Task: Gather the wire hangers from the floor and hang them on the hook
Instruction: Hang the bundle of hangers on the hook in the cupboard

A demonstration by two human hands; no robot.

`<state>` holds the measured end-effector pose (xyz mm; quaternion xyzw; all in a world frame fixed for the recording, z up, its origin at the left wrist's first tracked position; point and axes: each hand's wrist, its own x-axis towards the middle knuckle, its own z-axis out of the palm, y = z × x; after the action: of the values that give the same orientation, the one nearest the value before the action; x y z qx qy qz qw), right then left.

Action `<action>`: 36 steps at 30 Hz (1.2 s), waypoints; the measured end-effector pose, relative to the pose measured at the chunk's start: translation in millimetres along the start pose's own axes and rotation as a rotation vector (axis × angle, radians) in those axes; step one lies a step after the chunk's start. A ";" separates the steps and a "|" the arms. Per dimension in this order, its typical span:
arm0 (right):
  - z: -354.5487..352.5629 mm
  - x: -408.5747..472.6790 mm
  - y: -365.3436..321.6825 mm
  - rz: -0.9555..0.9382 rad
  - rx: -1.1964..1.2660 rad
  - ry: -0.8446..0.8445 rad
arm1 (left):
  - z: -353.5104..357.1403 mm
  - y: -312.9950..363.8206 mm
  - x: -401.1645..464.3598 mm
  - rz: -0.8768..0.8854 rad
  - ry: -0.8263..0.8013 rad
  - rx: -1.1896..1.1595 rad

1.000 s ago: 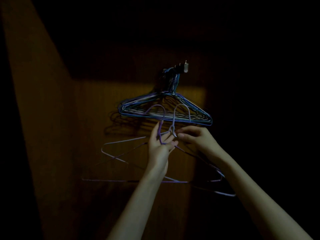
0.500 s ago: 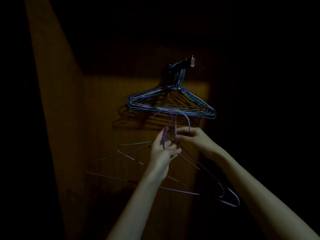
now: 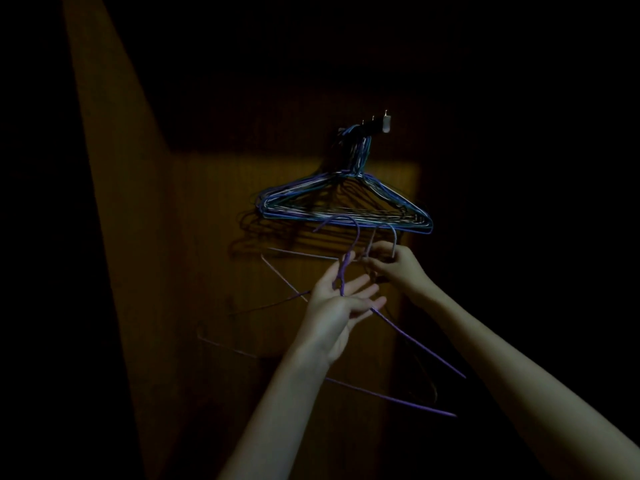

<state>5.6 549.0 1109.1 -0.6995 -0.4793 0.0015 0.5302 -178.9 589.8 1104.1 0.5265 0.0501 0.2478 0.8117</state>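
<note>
1. Very dim scene. Only a warm patch of wooden wall is lit, centre of the frame; everything beyond it falls to black.
2. The hook sits upper centre-right, a short dark bar with a pale end and small pegs on top. How it mounts to the wall cannot be made out.
3. A bundle of hung hangers, blue, teal and pale wire, dangles from the hook, their necks bunched under it. Single wires are too tangled to count. Their shadow lies on the wall to the lower left.
4. The left hand is at centre, palm toward the camera, fingers spread and nearly straight. The twisted neck of a purple hanger crosses the palm; its hook curves up in front of the bundle's bottom bar. Whether the thumb grips the neck cannot be told.
5. The right hand is just right of the left and slightly higher, fingers curled and pinching the neck of a paler hanger, whose hook rises just beneath the bundle.
6. The lower bars of both held hangers run toward the lower centre and right, fading into the dark; parts pass behind the left forearm.
7. Both forearms enter from the bottom edge, cut off there.
</note>
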 end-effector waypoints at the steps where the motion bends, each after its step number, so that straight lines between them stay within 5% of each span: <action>1: 1.9 1.0 1.7 0.001 0.001 0.026 | -0.5 0.2 -0.4 -0.002 -0.003 0.001; 11: 14.8 10.8 20.8 -0.035 -0.304 0.077 | -10.2 -4.2 3.9 -0.006 0.047 -0.047; 18: 13.8 -2.6 13.5 0.026 0.105 0.030 | -19.9 -17.2 16.3 -0.011 0.145 -0.033; 28: 0.6 -11.3 -4.2 -0.082 -0.003 0.072 | -4.3 -29.9 52.1 -0.005 0.221 -0.107; 36: -17.1 -16.2 8.4 -0.019 -0.175 0.161 | 0.7 -23.1 63.1 0.171 0.323 -0.223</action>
<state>11.2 525.6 1102.2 -0.7363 -0.4402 -0.1013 0.5039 -115.5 610.5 1095.4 0.3892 0.1070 0.4012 0.8223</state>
